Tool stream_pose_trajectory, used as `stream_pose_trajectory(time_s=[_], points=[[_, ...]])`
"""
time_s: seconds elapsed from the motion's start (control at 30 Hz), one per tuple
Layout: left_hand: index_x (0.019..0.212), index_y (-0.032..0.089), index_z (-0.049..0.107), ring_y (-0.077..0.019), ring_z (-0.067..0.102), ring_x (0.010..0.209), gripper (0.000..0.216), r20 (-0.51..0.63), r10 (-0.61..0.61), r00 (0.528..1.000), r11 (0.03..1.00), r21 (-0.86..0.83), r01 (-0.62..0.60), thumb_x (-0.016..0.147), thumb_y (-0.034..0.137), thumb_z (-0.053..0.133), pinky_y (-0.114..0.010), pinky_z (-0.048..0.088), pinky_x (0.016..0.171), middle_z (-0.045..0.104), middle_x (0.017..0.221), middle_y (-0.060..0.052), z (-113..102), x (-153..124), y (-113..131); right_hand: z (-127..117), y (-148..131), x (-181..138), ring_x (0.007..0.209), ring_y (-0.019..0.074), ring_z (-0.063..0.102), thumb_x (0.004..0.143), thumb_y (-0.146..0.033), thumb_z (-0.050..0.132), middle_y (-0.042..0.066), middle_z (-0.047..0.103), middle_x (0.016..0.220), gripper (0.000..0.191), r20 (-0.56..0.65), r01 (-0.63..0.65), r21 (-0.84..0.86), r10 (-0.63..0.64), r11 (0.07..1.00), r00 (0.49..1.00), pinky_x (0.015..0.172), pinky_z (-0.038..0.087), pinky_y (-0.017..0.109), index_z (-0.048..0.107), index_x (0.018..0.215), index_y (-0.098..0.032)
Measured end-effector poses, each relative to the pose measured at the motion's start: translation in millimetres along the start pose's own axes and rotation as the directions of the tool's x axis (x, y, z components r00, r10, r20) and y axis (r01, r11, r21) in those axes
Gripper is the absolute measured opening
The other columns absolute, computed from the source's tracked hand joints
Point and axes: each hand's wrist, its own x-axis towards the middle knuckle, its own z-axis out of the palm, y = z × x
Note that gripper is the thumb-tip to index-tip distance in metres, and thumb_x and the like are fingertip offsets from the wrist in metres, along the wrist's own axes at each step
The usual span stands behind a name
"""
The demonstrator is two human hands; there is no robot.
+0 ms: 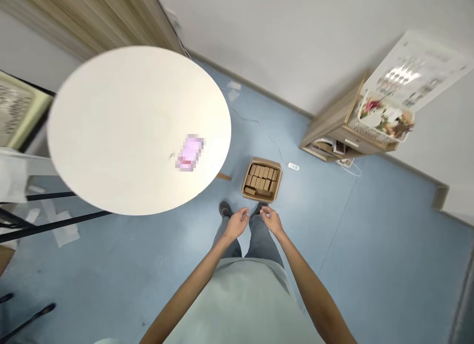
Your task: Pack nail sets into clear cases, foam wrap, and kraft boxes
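My left hand (237,224) is in front of my body with thumb and fingertips pinched together. Something tiny may be between them, too small to make out. Level with it, a short gap to the right, my right hand (272,220) has its fingers curled in a similar pinch; what it holds, if anything, I cannot see. Just beyond both hands an open cardboard box (274,197) sits on the floor by my shoes. Rows of small brown cartons (260,178) fill much of it. Neither hand appears to touch the box.
A round white table (129,126) stands at left, bearing a blurred pink item (190,152). A power strip (293,166) and its cable lie on the blue floor (333,225). At right, a wooden cabinet (333,119) carries a white basket (377,129) of flowers.
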Motion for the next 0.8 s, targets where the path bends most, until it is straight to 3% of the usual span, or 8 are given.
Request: stream_pose_trajectory(time_s=[0.2,0.4,0.57,0.8], points=[[0.137,0.018,0.074,-0.0343,0.079,0.139,0.047,-0.09,0.148,0.985,0.964,-0.207,-0.164,0.1,0.041,0.059,-0.053,0.061,0.125,0.082,0.146,-0.02,-48.7,-69.3,32.8,-24.1,-62.7,-68.4,0.123,0.0365,0.086,0.099,-0.052,0.072,0.015,0.09,0.123,0.034,-0.07,0.209,0.061,-0.205,0.976,0.976,0.117,0.065,0.057,0.086,0.111,-0.024],[0.14,0.022,0.073,-0.0368,0.077,0.143,0.06,-0.176,0.319,0.931,0.885,-0.297,-0.36,0.097,0.063,0.062,-0.054,0.061,0.124,0.082,0.147,-0.019,-111.0,-121.8,35.1,-4.5,-129.0,-119.5,0.121,0.0375,0.085,0.096,-0.068,0.071,0.016,0.089,0.128,0.051,-0.098,0.387,0.1,-0.378,0.917,0.921,0.112,0.067,0.056,0.086,0.117,-0.025],[0.138,0.021,0.073,-0.0371,0.076,0.144,0.063,-0.282,0.336,0.899,0.815,-0.392,-0.427,0.095,0.067,0.066,-0.054,0.062,0.124,0.083,0.145,-0.019,-176.5,-165.3,-4.5,51.2,-188.6,-155.1,0.123,0.0381,0.084,0.096,-0.07,0.071,0.016,0.088,0.128,0.054,-0.116,0.456,0.078,-0.446,0.887,0.888,0.114,0.065,0.057,0.085,0.119,-0.023],[0.133,0.023,0.076,-0.0337,0.081,0.135,0.051,-0.45,0.252,0.857,0.742,-0.479,-0.47,0.097,0.057,0.069,-0.053,0.062,0.124,0.086,0.139,-0.015,-292.1,-227.8,-81.8,165.2,-250.6,-200.2,0.122,0.0378,0.083,0.098,-0.072,0.072,0.018,0.088,0.129,0.06,-0.092,0.482,0.071,-0.476,0.873,0.875,0.112,0.066,0.056,0.085,0.125,-0.02]])
